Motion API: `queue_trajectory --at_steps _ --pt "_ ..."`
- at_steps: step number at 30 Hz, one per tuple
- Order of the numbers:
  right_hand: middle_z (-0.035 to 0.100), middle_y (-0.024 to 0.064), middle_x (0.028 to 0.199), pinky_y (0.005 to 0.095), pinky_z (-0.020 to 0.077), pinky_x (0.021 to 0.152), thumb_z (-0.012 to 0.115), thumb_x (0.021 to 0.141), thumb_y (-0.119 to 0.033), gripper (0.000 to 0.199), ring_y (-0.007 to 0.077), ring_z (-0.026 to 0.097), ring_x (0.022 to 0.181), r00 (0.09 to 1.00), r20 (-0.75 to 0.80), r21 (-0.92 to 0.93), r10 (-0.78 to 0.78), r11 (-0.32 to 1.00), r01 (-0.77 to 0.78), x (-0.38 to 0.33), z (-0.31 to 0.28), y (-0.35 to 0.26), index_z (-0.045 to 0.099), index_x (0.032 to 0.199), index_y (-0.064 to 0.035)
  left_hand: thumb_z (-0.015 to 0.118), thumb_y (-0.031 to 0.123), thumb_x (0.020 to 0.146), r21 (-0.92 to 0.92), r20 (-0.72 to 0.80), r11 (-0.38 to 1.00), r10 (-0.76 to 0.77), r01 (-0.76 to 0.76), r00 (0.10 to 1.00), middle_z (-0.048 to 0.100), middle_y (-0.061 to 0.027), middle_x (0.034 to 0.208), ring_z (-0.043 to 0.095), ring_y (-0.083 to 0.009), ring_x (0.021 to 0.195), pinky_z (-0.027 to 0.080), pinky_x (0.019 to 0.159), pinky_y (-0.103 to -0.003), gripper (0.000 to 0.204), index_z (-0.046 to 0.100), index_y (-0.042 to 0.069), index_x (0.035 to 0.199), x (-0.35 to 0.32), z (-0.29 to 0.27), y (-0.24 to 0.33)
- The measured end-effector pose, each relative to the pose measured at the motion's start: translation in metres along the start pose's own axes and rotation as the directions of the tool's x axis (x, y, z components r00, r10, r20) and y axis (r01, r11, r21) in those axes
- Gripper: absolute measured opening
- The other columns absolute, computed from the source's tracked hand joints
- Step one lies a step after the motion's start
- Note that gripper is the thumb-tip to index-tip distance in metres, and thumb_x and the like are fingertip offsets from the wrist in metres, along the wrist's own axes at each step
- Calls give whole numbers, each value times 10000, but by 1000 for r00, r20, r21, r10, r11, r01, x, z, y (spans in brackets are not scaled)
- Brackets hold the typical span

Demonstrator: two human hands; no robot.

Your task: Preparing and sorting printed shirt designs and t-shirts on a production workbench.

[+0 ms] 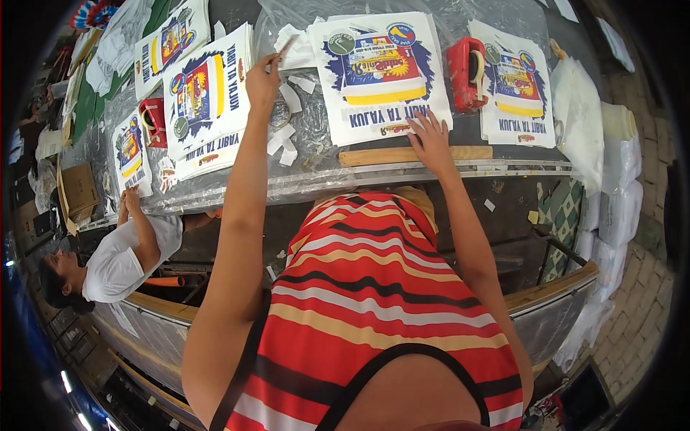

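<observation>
Bright, fairly even light washes the stack of white sheets printed in blue, red and yellow (382,77), crinkled clear plastic sheeting (298,167) glints, the grey floor (512,215) lies dim; fisheye distortion bows the long grey table edge (507,171), black vignetting surrounding everything

Wide fisheye view from the head, down over the striped top (388,302) to the nearby table (309,154).

Sleeveless fabric top (388,287): red; black, white, tan stripes
Rounded neckline (417,348): black binding
Left armhole (241,359): black edging
Lower garment (425,206): tan
</observation>
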State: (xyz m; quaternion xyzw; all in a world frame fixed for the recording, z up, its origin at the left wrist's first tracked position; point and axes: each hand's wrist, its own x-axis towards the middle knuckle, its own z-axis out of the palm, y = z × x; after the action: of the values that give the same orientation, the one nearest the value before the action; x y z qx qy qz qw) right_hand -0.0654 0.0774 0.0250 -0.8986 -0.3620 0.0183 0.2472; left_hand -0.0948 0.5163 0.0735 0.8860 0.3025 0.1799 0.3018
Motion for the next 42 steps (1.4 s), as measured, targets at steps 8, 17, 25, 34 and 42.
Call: queue_trajectory --at_steps 8,17,25,34,42 --pt "512 98 1474 674 242 1140 586 978 -261 380 349 389 1430 996 57 -106 70 992 -63 35 23 0 628 1344 -166 641 174 964 -194 306 977 143 -86 941 734 -156 964 677 -271 759 523 682 -378 241 731 61 1156 -117 32 30" --pt "468 110 1517 666 263 1137 592 950 -222 462 338 357 1456 992 90 -113 87 991 -76 29 20 -2 568 1409 -177 640 185 962 -247 496 968 162 -40 853 710 -193 950 658 -284 829 522 783 -381 261 713 9 1140 -162 85 57" --pt "458 115 1526 672 286 1128 588 955 -231 477 331 354 1460 989 117 -101 92 992 -81 31 15 0 548 1426 -173 615 202 960 -227 361 969 178 -99 916 735 -138 941 687 -287 818 474 798 -460 222 738 62 1079 -135 108 51" --pt "482 116 1507 650 331 1095 589 955 -237 479 325 385 1439 988 119 -75 102 993 -93 34 13 1 541 1426 -163 650 197 944 -198 245 971 181 -134 952 741 -138 881 703 -254 725 545 691 -370 220 730 59 1095 -115 122 50" --pt "634 141 1277 472 461 967 645 939 -224 472 299 590 1187 997 -36 106 71 992 -67 53 5 6 556 1384 -92 665 191 950 -299 467 953 197 -56 862 740 -109 914 644 -173 740 510 749 -315 247 734 72 1154 -116 120 50"
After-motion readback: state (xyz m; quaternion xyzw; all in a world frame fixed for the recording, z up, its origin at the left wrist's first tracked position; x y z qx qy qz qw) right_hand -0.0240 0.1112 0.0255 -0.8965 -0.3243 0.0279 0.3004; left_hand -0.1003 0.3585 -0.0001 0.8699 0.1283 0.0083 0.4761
